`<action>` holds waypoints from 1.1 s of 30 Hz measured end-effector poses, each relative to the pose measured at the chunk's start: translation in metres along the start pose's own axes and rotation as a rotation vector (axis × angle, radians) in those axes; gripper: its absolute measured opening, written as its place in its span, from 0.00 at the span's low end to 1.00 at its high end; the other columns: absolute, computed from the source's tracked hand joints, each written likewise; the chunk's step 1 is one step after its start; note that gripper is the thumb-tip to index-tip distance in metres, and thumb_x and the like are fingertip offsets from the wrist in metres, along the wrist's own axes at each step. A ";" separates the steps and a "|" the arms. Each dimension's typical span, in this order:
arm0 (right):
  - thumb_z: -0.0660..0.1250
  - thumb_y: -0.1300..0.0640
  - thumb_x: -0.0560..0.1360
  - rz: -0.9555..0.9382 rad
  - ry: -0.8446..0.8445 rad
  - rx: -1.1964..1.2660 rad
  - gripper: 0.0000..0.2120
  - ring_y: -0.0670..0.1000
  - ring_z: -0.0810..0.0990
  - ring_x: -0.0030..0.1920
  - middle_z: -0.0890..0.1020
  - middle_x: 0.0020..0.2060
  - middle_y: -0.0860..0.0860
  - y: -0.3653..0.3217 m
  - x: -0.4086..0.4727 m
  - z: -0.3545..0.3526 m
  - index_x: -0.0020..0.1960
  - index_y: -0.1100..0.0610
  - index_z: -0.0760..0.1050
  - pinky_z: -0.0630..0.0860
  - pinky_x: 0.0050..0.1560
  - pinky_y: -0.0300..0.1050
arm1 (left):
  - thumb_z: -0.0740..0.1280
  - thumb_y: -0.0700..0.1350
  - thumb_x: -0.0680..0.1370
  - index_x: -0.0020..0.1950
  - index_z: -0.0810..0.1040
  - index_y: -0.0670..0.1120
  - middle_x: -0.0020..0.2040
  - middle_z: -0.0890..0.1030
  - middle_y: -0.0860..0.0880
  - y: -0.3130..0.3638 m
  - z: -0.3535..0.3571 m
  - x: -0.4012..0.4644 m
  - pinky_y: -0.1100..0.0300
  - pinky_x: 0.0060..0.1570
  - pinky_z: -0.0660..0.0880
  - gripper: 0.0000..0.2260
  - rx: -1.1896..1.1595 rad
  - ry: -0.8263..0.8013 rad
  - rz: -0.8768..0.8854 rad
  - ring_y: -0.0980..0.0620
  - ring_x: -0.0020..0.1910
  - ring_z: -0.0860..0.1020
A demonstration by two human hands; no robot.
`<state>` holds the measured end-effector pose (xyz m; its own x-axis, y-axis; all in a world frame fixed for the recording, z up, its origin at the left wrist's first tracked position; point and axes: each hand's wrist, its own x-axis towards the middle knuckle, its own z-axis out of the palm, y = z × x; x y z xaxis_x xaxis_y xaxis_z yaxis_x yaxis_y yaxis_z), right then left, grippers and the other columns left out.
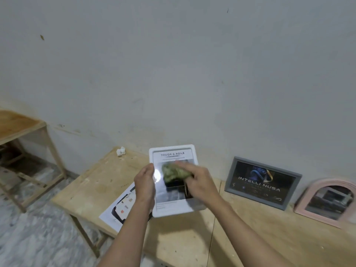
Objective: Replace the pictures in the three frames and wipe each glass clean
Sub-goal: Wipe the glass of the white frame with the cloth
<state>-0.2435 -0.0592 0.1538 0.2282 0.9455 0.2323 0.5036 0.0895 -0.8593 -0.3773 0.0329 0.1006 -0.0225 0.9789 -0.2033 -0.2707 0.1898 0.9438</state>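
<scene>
Cloth (174,171) (green) rubs white frame (173,150) glass.

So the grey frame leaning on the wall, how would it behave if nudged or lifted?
The grey frame probably tips easily: it stands on its lower edge on the wooden table, leaning back against the wall. It looks rigid, with a thick moulded border. Its glossy front suggests glass, so likely fragile if it falls.
</scene>
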 end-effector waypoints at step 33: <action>0.63 0.64 0.73 0.572 0.100 0.269 0.08 0.55 0.78 0.39 0.82 0.38 0.59 0.229 0.137 -0.064 0.48 0.60 0.80 0.74 0.40 0.45 | 0.65 0.44 0.81 0.43 0.82 0.44 0.41 0.81 0.49 -0.113 0.096 0.126 0.60 0.43 0.73 0.10 0.312 0.150 -0.066 0.52 0.41 0.76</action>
<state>-0.0434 0.0711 0.0178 0.4822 0.8344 -0.2668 0.0551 -0.3328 -0.9414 -0.2573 0.1423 -0.0063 -0.1622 0.9459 -0.2810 0.0304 0.2894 0.9567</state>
